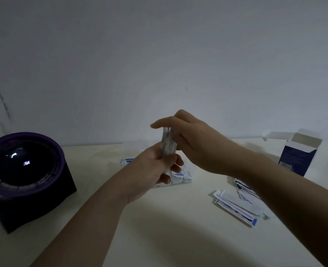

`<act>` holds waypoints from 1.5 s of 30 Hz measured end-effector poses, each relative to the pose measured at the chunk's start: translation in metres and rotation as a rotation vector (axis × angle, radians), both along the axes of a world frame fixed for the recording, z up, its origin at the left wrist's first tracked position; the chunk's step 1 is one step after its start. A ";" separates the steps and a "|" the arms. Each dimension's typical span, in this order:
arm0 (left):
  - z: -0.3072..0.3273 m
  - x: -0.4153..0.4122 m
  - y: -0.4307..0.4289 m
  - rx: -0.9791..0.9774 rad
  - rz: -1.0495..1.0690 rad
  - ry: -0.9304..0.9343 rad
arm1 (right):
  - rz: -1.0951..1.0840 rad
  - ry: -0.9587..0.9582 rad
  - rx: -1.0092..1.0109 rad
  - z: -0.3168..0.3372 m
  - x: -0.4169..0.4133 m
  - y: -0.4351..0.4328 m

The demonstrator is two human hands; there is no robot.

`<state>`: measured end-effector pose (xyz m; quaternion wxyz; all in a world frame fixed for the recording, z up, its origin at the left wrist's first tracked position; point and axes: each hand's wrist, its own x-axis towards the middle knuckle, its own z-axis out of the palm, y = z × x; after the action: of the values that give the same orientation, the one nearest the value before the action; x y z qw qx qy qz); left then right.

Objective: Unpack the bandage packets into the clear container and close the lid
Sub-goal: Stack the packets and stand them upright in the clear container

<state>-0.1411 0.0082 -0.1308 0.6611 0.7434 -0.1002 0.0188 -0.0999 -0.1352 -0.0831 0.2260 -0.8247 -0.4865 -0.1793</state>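
Observation:
A stack of white bandage packets stands on edge in the air above the table's middle. My left hand grips its lower end. My right hand closes over its top from the right. Below and behind both hands lies the clear container, mostly hidden, with blue-and-white packets inside it. Its lid is not visible. A loose pile of bandage packets rests on the table under my right forearm.
An open blue-and-white cardboard box stands at the right, flap up. A dark purple round device occupies the left side of the cream table. A plain wall rises right behind the table.

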 end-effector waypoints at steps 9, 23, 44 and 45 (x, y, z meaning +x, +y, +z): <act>0.013 -0.001 0.013 0.101 0.092 -0.062 | -0.009 -0.058 -0.096 0.019 0.005 0.014; 0.023 0.006 0.040 0.045 0.241 -0.242 | 0.083 0.566 0.253 0.017 0.015 0.053; -0.007 0.023 0.098 0.813 0.428 -0.004 | -0.270 0.890 0.238 -0.011 0.080 0.086; -0.010 0.024 0.100 0.852 0.397 0.039 | -0.308 0.944 0.177 -0.017 0.082 0.088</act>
<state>-0.1173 0.1085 -0.1413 0.2824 0.9535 0.0576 0.0883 -0.0176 -0.0476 -0.1001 0.4614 -0.8557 -0.1868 0.1412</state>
